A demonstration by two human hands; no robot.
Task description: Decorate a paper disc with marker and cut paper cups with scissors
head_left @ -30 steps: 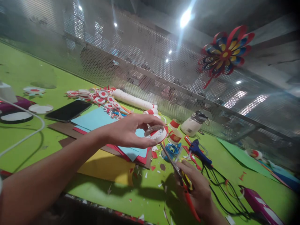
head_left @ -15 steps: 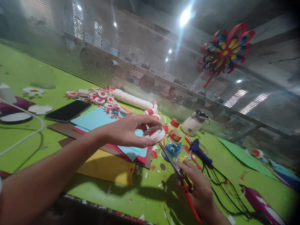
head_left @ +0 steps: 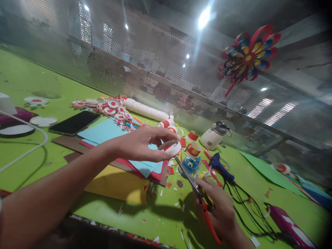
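Observation:
My left hand (head_left: pixel 141 145) pinches a small round white paper-cup piece (head_left: pixel 171 146) with red markings, held above the green table (head_left: pixel 31 76). My right hand (head_left: pixel 219 209) grips red-handled scissors (head_left: pixel 195 192) whose blades point up and left, with the tips right at the lower edge of the cup piece. Under my left hand lies a stack of coloured paper sheets (head_left: pixel 109 133) in blue, red, brown and yellow.
A black phone (head_left: pixel 74 122) lies left of the sheets. Several red-and-white cup discs (head_left: pixel 111 107) and a white tube (head_left: pixel 147 110) sit behind. A blue glue gun (head_left: pixel 219 166) with black cables, a white glue pot (head_left: pixel 214 136), a paper pinwheel (head_left: pixel 247 55) on the mesh wall, a white cable (head_left: pixel 28 128).
The cup piece has tilted and shifted slightly down in my left hand. The scissors in my right hand stay at its lower edge, barely moved.

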